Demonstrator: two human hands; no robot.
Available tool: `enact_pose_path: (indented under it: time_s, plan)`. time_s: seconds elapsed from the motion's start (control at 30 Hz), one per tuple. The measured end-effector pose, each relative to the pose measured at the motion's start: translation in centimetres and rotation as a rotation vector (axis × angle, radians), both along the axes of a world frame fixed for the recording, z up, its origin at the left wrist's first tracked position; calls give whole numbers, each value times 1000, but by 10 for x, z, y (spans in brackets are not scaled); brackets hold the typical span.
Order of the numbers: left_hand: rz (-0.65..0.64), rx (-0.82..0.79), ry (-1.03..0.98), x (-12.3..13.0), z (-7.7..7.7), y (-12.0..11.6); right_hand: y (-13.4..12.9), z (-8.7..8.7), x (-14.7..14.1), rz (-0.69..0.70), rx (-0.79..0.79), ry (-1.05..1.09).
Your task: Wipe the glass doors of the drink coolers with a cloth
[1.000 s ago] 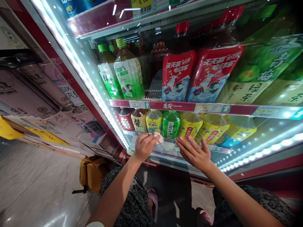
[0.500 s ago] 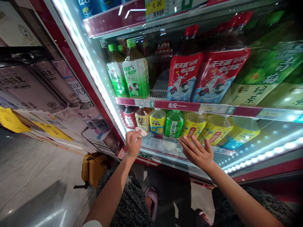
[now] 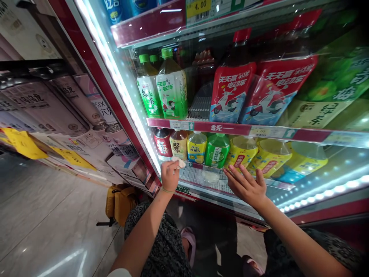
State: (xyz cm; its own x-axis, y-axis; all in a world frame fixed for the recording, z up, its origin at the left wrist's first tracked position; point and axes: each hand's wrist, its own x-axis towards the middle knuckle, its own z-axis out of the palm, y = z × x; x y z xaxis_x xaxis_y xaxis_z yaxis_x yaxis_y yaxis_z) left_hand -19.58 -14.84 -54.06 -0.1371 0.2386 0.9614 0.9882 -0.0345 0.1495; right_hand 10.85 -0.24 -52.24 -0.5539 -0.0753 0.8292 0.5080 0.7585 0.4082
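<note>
My left hand [image 3: 170, 177] is closed on a small crumpled white tissue [image 3: 181, 163], pinched at the fingertips in front of the fridge's lower left. My right hand [image 3: 248, 187] is open, its fingers spread in front of the yellow-labelled bottles [image 3: 242, 151]; whether it touches the glass I cannot tell. Between the hands, behind the glass, stands a green-labelled bottle [image 3: 217, 151]. To its left are a yellow-and-blue-labelled bottle [image 3: 196, 147], a cream-labelled bottle [image 3: 178, 144] and a red-labelled bottle [image 3: 162, 144]. A pale round shape [image 3: 210, 176], perhaps a reflection, shows at the bottom rack.
Green tea bottles [image 3: 172, 92] and large red-labelled bottles [image 3: 233, 92] fill part of the shelf above. A lit frame strip [image 3: 115, 77] edges the fridge. Packed cans [image 3: 46, 100] stand at the left, with a yellow backpack [image 3: 121, 204] on the floor below.
The whole view has shifted slightly, so the fridge and both hands appear a little further right. The left hand still holds the tissue; the right hand stays spread.
</note>
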Motion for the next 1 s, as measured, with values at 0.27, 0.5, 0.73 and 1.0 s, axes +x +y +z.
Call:
enact_pose_path:
  time_s: [0.27, 0.5, 0.73, 1.0]
  plan:
    - [112, 67, -95, -17, 0, -8, -7, 5, -2, 62, -40, -3]
    - [-6, -66, 2, -3, -3, -6, -28, 22, -43, 138, -46, -134]
    - [49, 1, -54, 3, 12, -4, -35, 33, -84, -7, -19, -86]
    - [170, 99, -100, -6, 34, -4, -28, 22, -86, -2, -17, -57]
